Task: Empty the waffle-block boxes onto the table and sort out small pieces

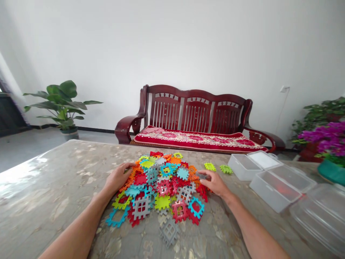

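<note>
Right fingers point(207, 183) hold a grey piece point(202, 176).

Counting 1 left hand point(118, 177) and 1 right hand point(217, 184). Totalling perhaps 40 notched pieces point(162, 202) in 1 overlapping pile point(164, 187), plus 2 loose green pieces point(210, 166). Numbering 2 open clear boxes point(272, 196), 1 larger clear container point(320, 216), 2 leafy plants point(61, 104), 1 purple bouquet point(327, 138), 1 bench point(196, 108), 1 seat cover point(199, 138), 1 table point(72, 169), 1 wall socket point(284, 89).

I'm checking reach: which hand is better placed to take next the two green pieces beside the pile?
Probably the right hand: it is nearer the green pieces, though it seems to hold a gray piece. The left hand is across the pile.
</note>
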Tool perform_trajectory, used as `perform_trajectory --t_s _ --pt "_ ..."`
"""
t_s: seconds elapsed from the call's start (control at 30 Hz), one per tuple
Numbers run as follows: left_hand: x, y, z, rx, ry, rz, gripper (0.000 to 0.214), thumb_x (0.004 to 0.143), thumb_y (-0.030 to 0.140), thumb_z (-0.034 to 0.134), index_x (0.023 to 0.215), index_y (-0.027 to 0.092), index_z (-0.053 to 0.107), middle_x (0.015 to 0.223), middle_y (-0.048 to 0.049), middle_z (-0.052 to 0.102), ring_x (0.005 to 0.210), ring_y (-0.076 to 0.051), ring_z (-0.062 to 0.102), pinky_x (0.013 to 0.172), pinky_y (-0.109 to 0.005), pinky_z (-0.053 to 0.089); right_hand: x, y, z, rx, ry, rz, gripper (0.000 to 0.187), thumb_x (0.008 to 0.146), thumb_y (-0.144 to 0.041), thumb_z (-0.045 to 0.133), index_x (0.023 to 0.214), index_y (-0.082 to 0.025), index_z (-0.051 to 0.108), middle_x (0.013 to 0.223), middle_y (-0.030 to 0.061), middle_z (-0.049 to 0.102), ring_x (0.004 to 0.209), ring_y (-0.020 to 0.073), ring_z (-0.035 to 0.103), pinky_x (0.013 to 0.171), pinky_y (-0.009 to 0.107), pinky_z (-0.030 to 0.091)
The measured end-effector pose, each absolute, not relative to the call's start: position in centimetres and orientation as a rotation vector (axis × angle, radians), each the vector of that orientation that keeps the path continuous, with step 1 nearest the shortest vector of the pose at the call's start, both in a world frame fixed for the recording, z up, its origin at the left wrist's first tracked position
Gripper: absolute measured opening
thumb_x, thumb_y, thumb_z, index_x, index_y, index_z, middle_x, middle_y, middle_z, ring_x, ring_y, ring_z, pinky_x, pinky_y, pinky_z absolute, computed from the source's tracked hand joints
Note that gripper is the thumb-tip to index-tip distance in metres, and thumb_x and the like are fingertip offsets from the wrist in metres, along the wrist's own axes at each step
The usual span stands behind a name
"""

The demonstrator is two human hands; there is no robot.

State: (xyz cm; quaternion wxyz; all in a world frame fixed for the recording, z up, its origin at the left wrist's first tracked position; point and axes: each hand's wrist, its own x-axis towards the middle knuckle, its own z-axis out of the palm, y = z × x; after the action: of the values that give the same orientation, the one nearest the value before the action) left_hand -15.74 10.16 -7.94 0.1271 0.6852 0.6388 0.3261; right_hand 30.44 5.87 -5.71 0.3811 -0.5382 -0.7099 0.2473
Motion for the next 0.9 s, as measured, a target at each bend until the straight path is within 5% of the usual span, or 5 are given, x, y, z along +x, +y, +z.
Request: perform_trajectory --t_s 0.63,0.9 --pt "-15.3 9.8 -7.3 1.984 1.899 0.922 0.038 0.082 0.041 0.045 0.105 0.027 0.072 0.113 -0.0014 0.075 0.104 -0.024 0.068 0.094 -0.033 0.049 31.6 6.6 -7.6 -1.406 -1.408 0.582 0.032 0.072 -0.032 0.052 0.092 -0.021 0.074 0.096 0.0082 0.078 0.089 0.0287 0.071 0.084 0.045 0.057" --pt "-15.5 10.0 -7.7 1.990 1.867 0.925 0.038 0.084 0.043 0.045 0.107 0.026 0.071 0.115 -0.0022 0.074 0.108 -0.024 0.066 0.095 -0.033 0.048 31.1 6.4 -7.5 -1.458 -1.652 0.362 0.038 0.078 -0.031 0.049 0.105 -0.022 0.074 0.113 0.0076 0.074 0.110 0.0270 0.065 0.103 0.048 0.047"
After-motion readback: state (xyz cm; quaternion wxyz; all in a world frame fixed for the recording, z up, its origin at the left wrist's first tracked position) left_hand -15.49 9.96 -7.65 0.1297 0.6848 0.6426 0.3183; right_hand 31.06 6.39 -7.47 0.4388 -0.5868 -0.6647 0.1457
